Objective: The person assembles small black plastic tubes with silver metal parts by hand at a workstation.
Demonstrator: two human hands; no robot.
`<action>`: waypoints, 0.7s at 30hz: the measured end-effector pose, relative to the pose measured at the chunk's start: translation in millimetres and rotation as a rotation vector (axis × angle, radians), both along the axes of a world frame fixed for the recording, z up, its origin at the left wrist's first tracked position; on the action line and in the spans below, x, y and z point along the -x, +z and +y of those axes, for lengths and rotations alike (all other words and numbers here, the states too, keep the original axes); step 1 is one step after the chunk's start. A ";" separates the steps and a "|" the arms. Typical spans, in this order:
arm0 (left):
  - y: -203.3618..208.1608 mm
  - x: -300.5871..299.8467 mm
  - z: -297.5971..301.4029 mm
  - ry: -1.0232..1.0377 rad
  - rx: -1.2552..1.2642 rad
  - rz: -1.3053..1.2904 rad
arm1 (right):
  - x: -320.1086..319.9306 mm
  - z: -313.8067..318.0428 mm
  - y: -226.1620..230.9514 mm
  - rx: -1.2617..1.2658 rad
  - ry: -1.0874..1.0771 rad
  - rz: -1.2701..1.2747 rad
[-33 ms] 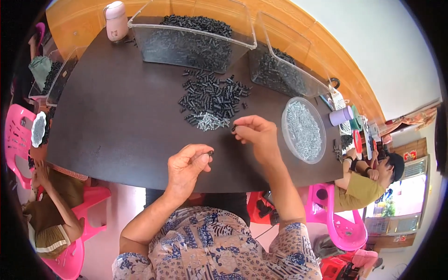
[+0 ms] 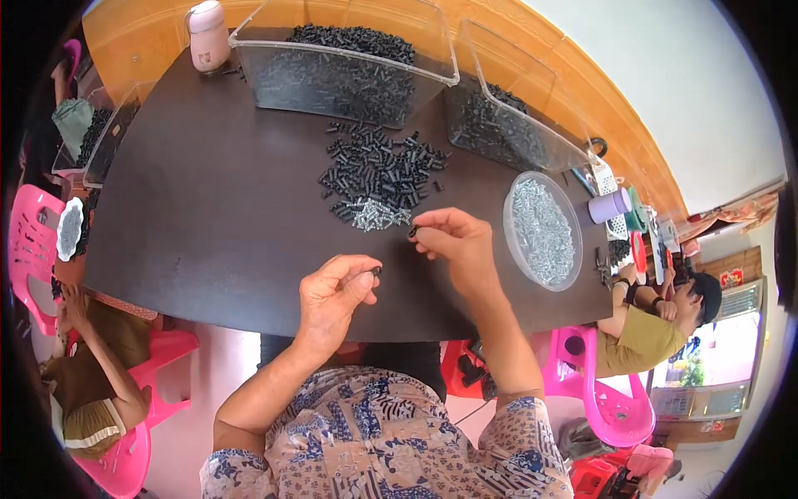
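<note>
Above the near part of the table, my left hand (image 2: 331, 293) pinches a small black plastic piece (image 2: 377, 271) between thumb and forefinger. To its right and a bit farther off, my right hand (image 2: 462, 246) grips another small dark piece (image 2: 413, 232) in its fingertips. Just beyond that hand lies a little heap of silvery metal springs or screws (image 2: 374, 216); they are too small to tell which. Behind them spreads a loose pile of black plastic fittings (image 2: 382, 164). A round clear tray (image 2: 510, 241) full of similar silvery parts sits right of my right hand.
Two clear bins (image 2: 345, 62) (image 2: 532, 129) of black parts stand along the far edge of the dark table (image 2: 208, 216). A pink bottle (image 2: 208, 37) is at far left, a purple cup (image 2: 609, 206) at right. People sit on pink chairs (image 2: 615, 407) at both sides.
My right hand has shifted very slightly left, toward the silvery heap. My left hand stays in place, with its black piece still pinched.
</note>
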State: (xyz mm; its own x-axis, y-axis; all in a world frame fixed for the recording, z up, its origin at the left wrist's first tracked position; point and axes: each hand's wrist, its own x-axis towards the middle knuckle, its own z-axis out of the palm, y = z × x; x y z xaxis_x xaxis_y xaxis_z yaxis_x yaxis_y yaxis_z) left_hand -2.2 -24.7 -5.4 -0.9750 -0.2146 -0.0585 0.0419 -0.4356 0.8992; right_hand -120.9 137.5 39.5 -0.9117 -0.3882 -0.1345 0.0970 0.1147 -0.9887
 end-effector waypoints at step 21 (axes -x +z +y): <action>7.9 -1.9 -1.7 -0.080 -0.110 -0.092 | -54.5 -12.0 -13.0 0.009 0.074 0.484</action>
State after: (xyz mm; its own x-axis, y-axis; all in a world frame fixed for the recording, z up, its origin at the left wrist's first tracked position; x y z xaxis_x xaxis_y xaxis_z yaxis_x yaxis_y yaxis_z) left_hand -0.4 -26.4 2.5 -0.9782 -0.1238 -0.1668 -0.0769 -0.5302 0.8444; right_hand -66.4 125.5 26.5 -0.8386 -0.4534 0.3019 -0.3823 0.0951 -0.9191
